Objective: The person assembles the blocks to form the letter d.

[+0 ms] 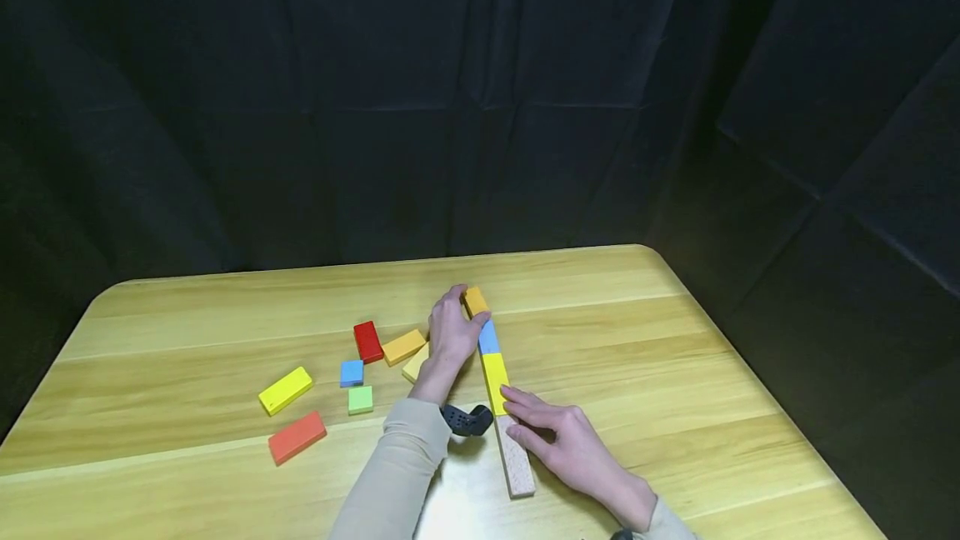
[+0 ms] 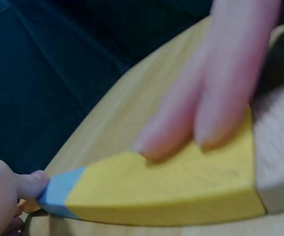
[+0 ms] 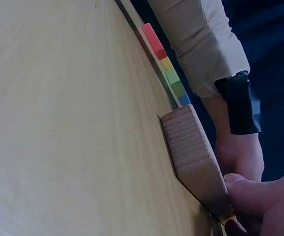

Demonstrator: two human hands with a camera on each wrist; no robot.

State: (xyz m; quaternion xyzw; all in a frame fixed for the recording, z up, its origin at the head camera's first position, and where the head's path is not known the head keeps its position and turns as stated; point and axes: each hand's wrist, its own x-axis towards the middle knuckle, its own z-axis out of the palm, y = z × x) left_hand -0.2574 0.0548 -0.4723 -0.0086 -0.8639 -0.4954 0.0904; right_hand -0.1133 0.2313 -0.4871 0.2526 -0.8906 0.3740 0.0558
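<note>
Four colours of wooden block run end to end in a slanting row: an orange block (image 1: 476, 300) farthest away, a small blue block (image 1: 489, 338), a yellow block (image 1: 495, 377) and a pale speckled block (image 1: 517, 467) nearest. At the far end, my left hand (image 1: 452, 333) pinches the orange block, its thumb by the seam with the blue one. Fingertips of my right hand (image 1: 566, 440) rest on the yellow block in the left wrist view. The right thumb (image 3: 238, 183) touches the pale block in the right wrist view.
Loose blocks lie left of the row: red (image 1: 368, 342), orange (image 1: 403, 347), cream (image 1: 415, 363), blue (image 1: 352, 372), green (image 1: 360, 400), yellow (image 1: 286, 391) and coral (image 1: 297, 437). The left forearm passes between them and the row. Dark cloth (image 1: 375, 148) hangs behind the table (image 1: 675, 407).
</note>
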